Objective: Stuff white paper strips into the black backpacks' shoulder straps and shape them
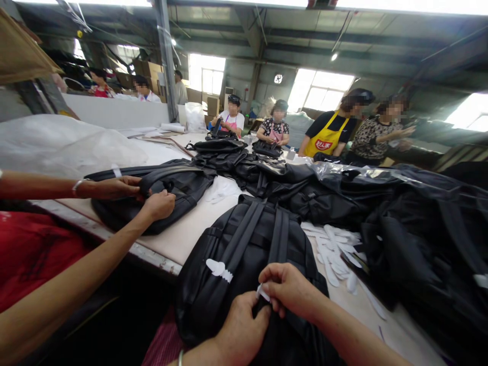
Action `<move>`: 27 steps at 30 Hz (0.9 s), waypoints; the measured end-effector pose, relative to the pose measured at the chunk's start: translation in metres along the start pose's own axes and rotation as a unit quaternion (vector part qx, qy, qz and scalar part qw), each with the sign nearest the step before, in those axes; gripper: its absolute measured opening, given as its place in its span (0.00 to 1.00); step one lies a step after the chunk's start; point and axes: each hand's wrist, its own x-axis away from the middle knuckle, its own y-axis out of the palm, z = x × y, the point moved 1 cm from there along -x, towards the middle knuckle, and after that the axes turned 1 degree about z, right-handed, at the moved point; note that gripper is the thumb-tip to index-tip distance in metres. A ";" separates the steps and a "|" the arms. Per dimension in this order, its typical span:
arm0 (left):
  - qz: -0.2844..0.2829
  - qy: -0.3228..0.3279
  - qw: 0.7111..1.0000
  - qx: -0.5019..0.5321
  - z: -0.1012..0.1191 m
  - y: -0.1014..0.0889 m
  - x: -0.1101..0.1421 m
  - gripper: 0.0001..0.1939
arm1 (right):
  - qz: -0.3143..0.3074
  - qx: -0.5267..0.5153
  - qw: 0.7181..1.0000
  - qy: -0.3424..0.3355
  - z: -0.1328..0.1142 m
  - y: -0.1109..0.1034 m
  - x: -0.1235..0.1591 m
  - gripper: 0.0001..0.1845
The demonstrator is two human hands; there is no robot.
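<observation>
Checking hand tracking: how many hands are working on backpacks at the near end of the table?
4. Wearer's left hand and right hand on the near backpack; a neighbour's two hands on another backpack. Farther workers' hands unclear.

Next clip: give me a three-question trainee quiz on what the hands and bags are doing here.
1. True or false: the right hand pinches a white tag.
2. What lies under the left hand? A) black backpack B) cardboard box C) yellow apron
3. Fill in: loose white tags lie on the table to the ___ of the backpack.

Key: 1 true; 2 A; 3 right.
</observation>
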 end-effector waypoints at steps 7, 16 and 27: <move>0.026 0.013 0.998 -0.054 -0.016 0.004 -0.001 0.08 | 0.029 0.079 0.996 -0.009 -0.001 0.006 0.001 0.05; 0.035 0.016 0.993 -0.113 -0.020 0.006 0.000 0.11 | 0.091 0.246 0.960 -0.097 -0.016 0.005 0.021 0.03; 0.035 0.014 0.988 -0.150 -0.024 0.007 -0.001 0.12 | 0.001 0.382 0.900 -0.208 -0.026 -0.011 0.035 0.10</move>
